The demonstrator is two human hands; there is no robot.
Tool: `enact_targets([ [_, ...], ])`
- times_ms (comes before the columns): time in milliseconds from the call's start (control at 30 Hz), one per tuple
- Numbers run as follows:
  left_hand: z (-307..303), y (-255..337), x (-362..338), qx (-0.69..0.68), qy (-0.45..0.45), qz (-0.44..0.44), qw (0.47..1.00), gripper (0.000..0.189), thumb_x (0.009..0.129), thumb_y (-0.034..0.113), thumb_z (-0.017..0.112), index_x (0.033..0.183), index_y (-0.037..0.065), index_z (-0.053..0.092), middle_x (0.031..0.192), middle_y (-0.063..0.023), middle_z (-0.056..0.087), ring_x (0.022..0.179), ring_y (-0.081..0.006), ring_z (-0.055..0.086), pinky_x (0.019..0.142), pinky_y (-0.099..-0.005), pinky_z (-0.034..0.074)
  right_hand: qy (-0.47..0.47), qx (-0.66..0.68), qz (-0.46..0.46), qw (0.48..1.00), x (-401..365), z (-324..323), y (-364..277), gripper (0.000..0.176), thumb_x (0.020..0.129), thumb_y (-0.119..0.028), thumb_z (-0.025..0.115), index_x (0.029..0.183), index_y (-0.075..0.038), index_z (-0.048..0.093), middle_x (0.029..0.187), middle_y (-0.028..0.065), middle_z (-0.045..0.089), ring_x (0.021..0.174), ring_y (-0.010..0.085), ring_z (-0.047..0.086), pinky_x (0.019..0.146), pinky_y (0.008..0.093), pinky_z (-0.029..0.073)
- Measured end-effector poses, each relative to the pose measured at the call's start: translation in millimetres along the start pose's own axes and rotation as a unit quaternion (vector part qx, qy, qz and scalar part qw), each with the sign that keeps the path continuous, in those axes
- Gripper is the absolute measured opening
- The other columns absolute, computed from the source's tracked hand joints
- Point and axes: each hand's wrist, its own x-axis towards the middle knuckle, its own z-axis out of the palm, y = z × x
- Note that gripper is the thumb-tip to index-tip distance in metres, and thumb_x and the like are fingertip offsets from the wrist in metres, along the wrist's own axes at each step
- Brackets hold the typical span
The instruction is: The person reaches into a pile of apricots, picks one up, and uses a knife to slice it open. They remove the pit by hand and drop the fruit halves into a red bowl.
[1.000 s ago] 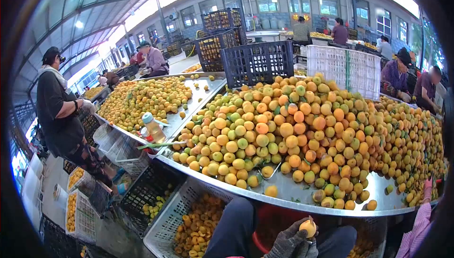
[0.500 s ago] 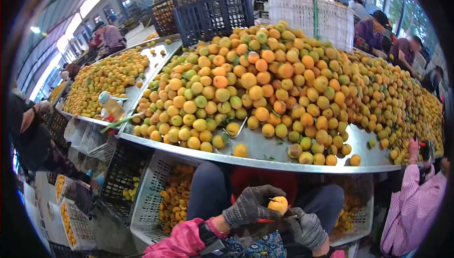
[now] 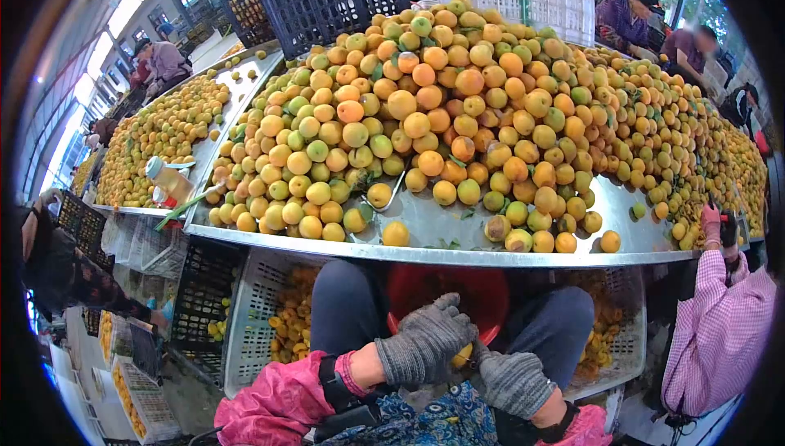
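Note:
My left hand (image 3: 429, 341), in a grey knit glove, is closed around an apricot (image 3: 463, 355) above my lap. Only a small yellow part of the fruit shows between the two hands. My right hand (image 3: 515, 382), gloved the same way, is closed just beside it, its fingertips near the fruit. Whatever the right fingers hold is hidden. Behind the hands, a red basin (image 3: 409, 286) sits between my knees. A large heap of apricots (image 3: 458, 103) covers much of the metal table (image 3: 458, 242) in front of me.
White crates (image 3: 245, 323) with split-looking fruit stand under the table on both sides. A black crate (image 3: 204, 299) is at left. A bottle (image 3: 170, 180) lies near the table divider. A person in a pink checked sleeve (image 3: 711, 340) works at right; others are around.
Both hands have drawn close together, and the apricot, plainly visible before, is now mostly covered. The view has tilted down and shifted, showing more of the red basin.

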Motion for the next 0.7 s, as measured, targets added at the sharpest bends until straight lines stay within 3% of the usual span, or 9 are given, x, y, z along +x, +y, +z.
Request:
enact_targets([
  [67, -0.4, 4.7, -0.4, 0.067, -0.02, 0.009, 0.997, 0.059, 0.058, 0.027, 0.081, 0.111, 0.01, 0.062, 0.099, -0.0102, 0.063, 0.102, -0.0345, 0.058, 0.099, -0.0427, 0.042, 0.065, 0.015, -0.013, 0.998, -0.5, 9.0, 6.1, 0.058, 0.089, -0.029, 0.056, 0.134, 0.005, 0.043, 0.073, 0.0166, 0.065, 0.054, 0.0338, 0.06, 0.048, 0.0444, 0.046],
  [133, 2.4, 5.1, -8.0, -0.026, 0.225, -0.056, 0.972, 0.071, 0.058, 0.03, 0.085, 0.119, 0.008, 0.057, 0.104, -0.0126, 0.064, 0.112, -0.0321, 0.056, 0.101, -0.0428, 0.042, 0.11, 0.054, 0.03, 0.992, -3.2, 8.4, 3.3, 0.058, 0.089, -0.029, 0.056, 0.135, 0.005, 0.042, 0.071, 0.0172, 0.064, 0.053, 0.0351, 0.059, 0.048, 0.0448, 0.045],
  [167, 7.5, 7.1, -10.8, -0.028, 0.225, -0.053, 0.972, 0.071, 0.058, 0.03, 0.085, 0.119, 0.008, 0.057, 0.104, -0.0126, 0.064, 0.112, -0.0321, 0.056, 0.101, -0.0428, 0.042, 0.151, 0.09, 0.068, 0.982, -4.4, 7.0, 3.1, 0.059, 0.09, -0.029, 0.055, 0.135, 0.005, 0.041, 0.07, 0.0177, 0.063, 0.052, 0.0364, 0.058, 0.048, 0.0452, 0.044],
  [233, 23.2, 13.4, -18.8, -0.225, 0.287, -0.171, 0.915, 0.067, 0.063, 0.029, 0.084, 0.12, 0.006, 0.056, 0.106, -0.0137, 0.065, 0.103, -0.0305, 0.063, 0.092, -0.0399, 0.049, 0.195, 0.108, 0.081, 0.972, -7.6, 25.8, 5.0, 0.059, 0.092, -0.031, 0.054, 0.137, 0.004, 0.039, 0.068, 0.0186, 0.061, 0.051, 0.0388, 0.057, 0.048, 0.0457, 0.044],
  [300, 43.6, 28.9, -19.9, -0.413, 0.265, -0.15, 0.858, 0.059, 0.074, 0.029, 0.081, 0.12, 0.003, 0.055, 0.105, -0.0155, 0.065, 0.098, -0.0226, 0.066, 0.084, -0.0344, 0.052, 0.217, 0.174, 0.062, 0.959, -5.6, 31.2, -2.7, 0.058, 0.093, -0.033, 0.053, 0.138, 0.003, 0.04, 0.068, 0.0186, 0.062, 0.053, 0.0398, 0.058, 0.049, 0.0459, 0.044],
  [367, 61.2, 40.0, -15.8, -0.389, 0.326, -0.191, 0.84, 0.058, 0.074, 0.037, 0.081, 0.115, 0.004, 0.057, 0.096, -0.0149, 0.068, 0.085, -0.0277, 0.069, 0.074, -0.0359, 0.054, 0.183, 0.143, 0.064, 0.97, -3.3, 43.0, -1.2, 0.06, 0.093, -0.03, 0.053, 0.141, 0.002, 0.035, 0.077, 0.0199, 0.065, 0.06, 0.0395, 0.062, 0.053, 0.045, 0.048],
  [433, 63.3, 35.8, -15.2, -0.348, 0.319, -0.204, 0.857, 0.057, 0.075, 0.038, 0.08, 0.115, 0.004, 0.057, 0.093, -0.0146, 0.068, 0.084, -0.0284, 0.069, 0.072, -0.0367, 0.054, 0.225, 0.218, 0.042, 0.949, 1.0, 49.0, -1.1, 0.063, 0.095, -0.035, 0.051, 0.145, -0.001, 0.03, 0.061, 0.016, 0.061, 0.049, 0.0345, 0.06, 0.045, 0.0444, 0.046],
  [567, 68.7, 26.4, -18.4, -0.312, 0.273, -0.207, 0.886, 0.057, 0.077, 0.039, 0.078, 0.115, 0.004, 0.056, 0.087, -0.0146, 0.068, 0.078, -0.0312, 0.069, 0.069, -0.0389, 0.054, 0.199, 0.277, -0.002, 0.94, 5.1, 45.4, 4.2, 0.07, 0.09, -0.025, 0.057, 0.147, -0.005, 0.024, 0.088, 0.0238, 0.065, 0.061, 0.0388, 0.063, 0.055, 0.046, 0.051],
  [700, 75.4, 15.0, -23.6, -0.342, 0.207, -0.226, 0.888, 0.059, 0.077, 0.038, 0.078, 0.118, 0.004, 0.054, 0.089, -0.015, 0.068, 0.08, -0.0302, 0.069, 0.07, -0.0382, 0.054, 0.148, 0.318, -0.015, 0.937, 9.2, 45.0, 12.2, 0.073, 0.086, -0.021, 0.059, 0.148, -0.005, 0.023, 0.096, 0.0268, 0.064, 0.066, 0.0401, 0.064, 0.06, 0.0458, 0.052],
])
